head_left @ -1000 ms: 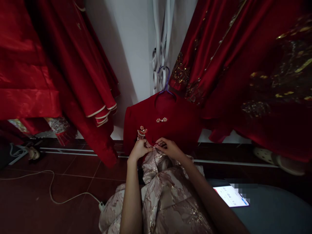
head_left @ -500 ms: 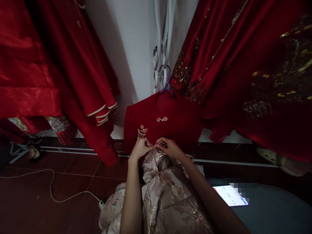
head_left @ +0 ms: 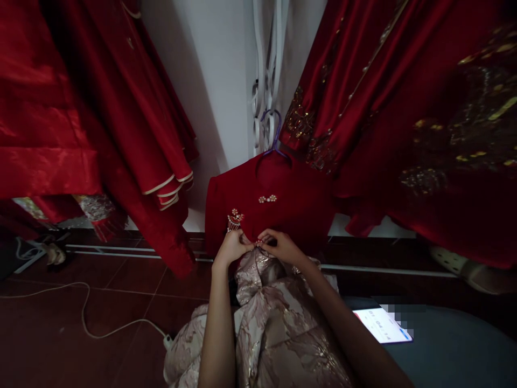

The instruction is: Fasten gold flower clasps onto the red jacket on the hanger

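Note:
A red jacket (head_left: 299,210) hangs in front of me on a purple hanger (head_left: 276,145). A flower-shaped beaded clasp (head_left: 267,199) is on its upper front, and a fringed brooch (head_left: 235,220) sits to the left. Lower on the jacket front, my left hand (head_left: 234,249) pinches one side of a second small beaded clasp (head_left: 258,244). From the other side, my right hand (head_left: 279,246) has its thumb and forefinger closed on the same clasp. The fingertips nearly meet, so whether its halves are joined cannot be seen. Shiny patterned cloth (head_left: 278,323) bunches beneath my hands.
Red garments (head_left: 161,129) hang at left, and red gowns with gold trim (head_left: 363,108) at right. A lit phone (head_left: 383,325) rests on a grey round surface (head_left: 456,345). A white cable (head_left: 117,327) crosses the tiled floor. Shoes (head_left: 464,267) stand at right.
Both hands keep almost the same place at the jacket front, with only a slight shift at the fingertips. The small clasp's beads show a little more between them.

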Demonstrator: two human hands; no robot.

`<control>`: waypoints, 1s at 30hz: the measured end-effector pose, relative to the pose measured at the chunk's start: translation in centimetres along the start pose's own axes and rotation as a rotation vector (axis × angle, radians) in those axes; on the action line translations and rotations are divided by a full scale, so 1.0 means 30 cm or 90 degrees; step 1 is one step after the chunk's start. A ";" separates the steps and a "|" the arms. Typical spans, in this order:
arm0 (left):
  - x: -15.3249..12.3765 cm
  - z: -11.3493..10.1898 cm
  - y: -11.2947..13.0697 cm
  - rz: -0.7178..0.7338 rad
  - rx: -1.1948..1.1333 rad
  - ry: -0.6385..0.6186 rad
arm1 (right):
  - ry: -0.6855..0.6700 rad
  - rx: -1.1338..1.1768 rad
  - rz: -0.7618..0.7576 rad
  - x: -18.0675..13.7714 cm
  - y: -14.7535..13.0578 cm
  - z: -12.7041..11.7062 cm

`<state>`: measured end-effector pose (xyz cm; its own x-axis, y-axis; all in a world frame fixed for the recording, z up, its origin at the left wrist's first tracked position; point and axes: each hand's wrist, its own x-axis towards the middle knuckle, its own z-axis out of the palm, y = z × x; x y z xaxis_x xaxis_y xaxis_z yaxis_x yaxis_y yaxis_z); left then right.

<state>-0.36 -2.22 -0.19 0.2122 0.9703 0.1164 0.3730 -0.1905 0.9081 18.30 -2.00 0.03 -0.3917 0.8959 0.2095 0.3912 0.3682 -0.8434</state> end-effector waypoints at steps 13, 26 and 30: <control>0.052 0.013 0.033 -0.062 -0.463 0.234 | -0.027 -0.042 0.016 -0.010 -0.042 -0.022; 0.064 0.036 0.022 -0.090 -0.509 0.283 | -0.041 -0.035 0.026 -0.011 -0.040 -0.021; 0.069 0.045 0.024 -0.092 -0.490 0.335 | -0.042 -0.036 0.023 -0.011 -0.043 -0.019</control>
<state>1.56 -0.54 0.17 -0.2954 0.9551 -0.0216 -0.3750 -0.0952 0.9221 18.40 -2.62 1.32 -0.4293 0.8915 0.1444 0.4518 0.3504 -0.8204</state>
